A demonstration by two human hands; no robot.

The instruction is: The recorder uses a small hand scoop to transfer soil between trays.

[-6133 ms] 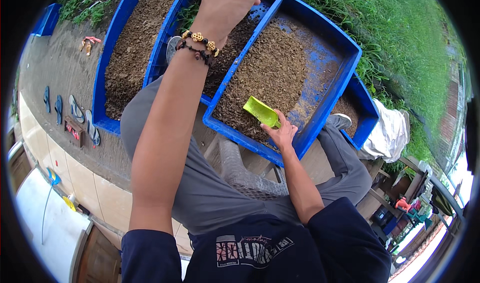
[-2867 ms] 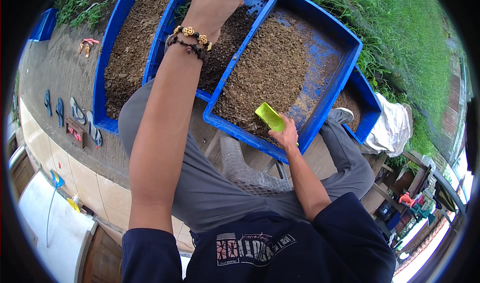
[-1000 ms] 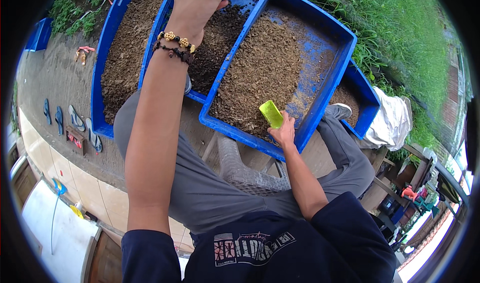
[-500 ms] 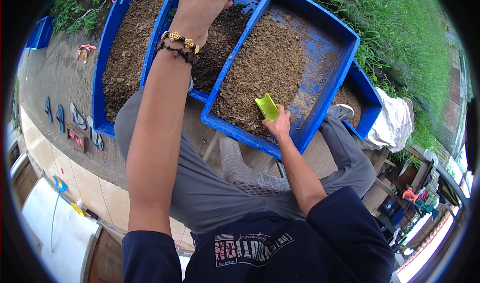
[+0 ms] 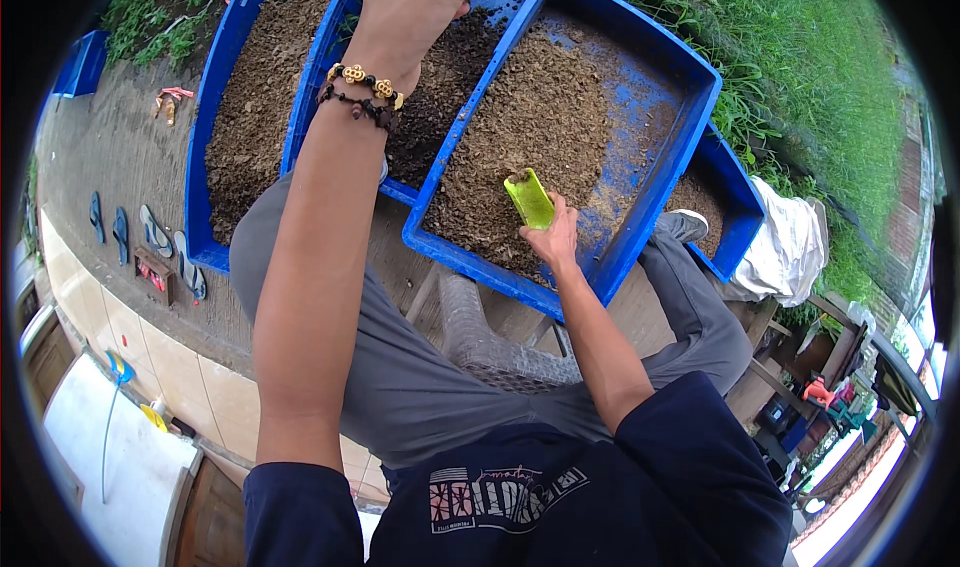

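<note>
My right hand (image 5: 552, 235) is closed round the near end of a bright green, trough-shaped scoop (image 5: 530, 201). A little dark crumbly matter sits at the scoop's far tip. Below it, coarse brown crumbly material (image 5: 530, 117) covers much of a blue rectangular tray (image 5: 648, 235); the tray's right side shows bare blue patches. My left hand (image 5: 425, 9), with beaded bracelets at the wrist, is held over a second blue tray (image 5: 397, 193) of darker material (image 5: 440, 92). Its fingers are curled and partly cut off by the upper edge, so whatever they hold is hidden.
Another blue tray (image 5: 208, 254) of brown material lies at the left, and a further blue tray (image 5: 745, 229) at the right, beside a white sack (image 5: 785, 252). A grey woven seat (image 5: 505, 359) is between my legs. Sandals (image 5: 155, 233) lie on the paving, and grass grows at the right.
My right hand has lifted the scoop slightly and moved it a little away from me, to the left. The left hand has shifted slightly to the right.
</note>
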